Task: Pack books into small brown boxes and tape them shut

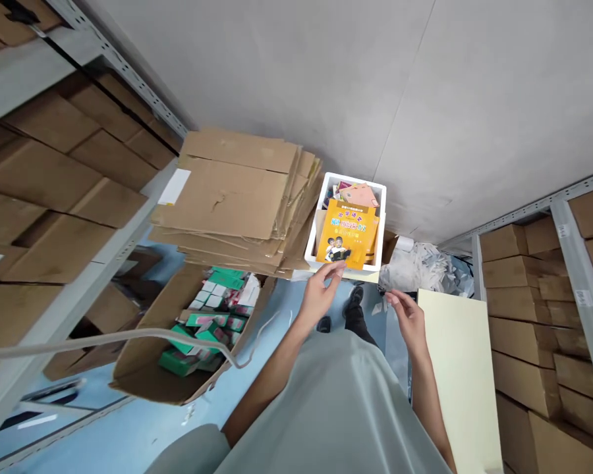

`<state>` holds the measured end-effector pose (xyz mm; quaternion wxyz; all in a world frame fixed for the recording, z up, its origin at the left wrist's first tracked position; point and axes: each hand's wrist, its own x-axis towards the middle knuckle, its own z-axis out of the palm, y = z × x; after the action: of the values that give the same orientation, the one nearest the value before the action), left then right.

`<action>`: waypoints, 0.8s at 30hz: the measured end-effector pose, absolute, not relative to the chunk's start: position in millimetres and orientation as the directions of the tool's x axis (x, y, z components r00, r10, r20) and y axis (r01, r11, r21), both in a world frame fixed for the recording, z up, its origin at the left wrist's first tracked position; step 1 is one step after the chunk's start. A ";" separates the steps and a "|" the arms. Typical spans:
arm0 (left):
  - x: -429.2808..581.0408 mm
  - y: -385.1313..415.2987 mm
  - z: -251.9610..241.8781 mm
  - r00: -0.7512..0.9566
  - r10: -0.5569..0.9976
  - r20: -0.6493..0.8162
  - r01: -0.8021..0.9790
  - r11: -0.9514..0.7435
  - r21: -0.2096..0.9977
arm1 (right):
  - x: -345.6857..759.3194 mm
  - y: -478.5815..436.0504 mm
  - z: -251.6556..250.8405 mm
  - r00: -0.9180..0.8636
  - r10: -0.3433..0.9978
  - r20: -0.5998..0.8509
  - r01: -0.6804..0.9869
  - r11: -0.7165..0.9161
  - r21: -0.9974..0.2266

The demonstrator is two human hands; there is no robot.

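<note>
A yellow book [348, 232] with Chinese lettering and cartoon children on its cover lies on top inside a white bin [381, 210]. Other booklets, one of them pink [360, 195], show behind it. My left hand [320, 293] is at the book's lower edge, fingertips against or just in front of it, with the thumb apart from the fingers. To the right of the bin, my right hand [409, 321] is raised with thumb and forefinger close together. Whether something small is between those fingertips I cannot make out.
Flattened cardboard boxes [237, 194] are stacked left of the bin. Below them, an open carton [143, 375] holds several small green boxes. White scrap paper [420, 266] lies to the right, near a cream panel [454, 368]. Carton-filled shelves flank both sides; a pale cable [143, 334] crosses at left.
</note>
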<state>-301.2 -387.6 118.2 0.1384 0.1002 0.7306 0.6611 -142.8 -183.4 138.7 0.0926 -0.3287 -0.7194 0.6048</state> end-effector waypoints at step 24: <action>-578.4 -243.4 109.9 -0.893 0.433 -0.124 0.325 0.810 0.489 | -434.8 -106.9 107.5 -0.967 0.250 -0.056 0.158 0.409 -0.899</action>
<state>-578.4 -243.4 109.9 0.1153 0.2006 0.9442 0.2345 -434.8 -106.9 107.5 0.0435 -0.1218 -0.8381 0.5299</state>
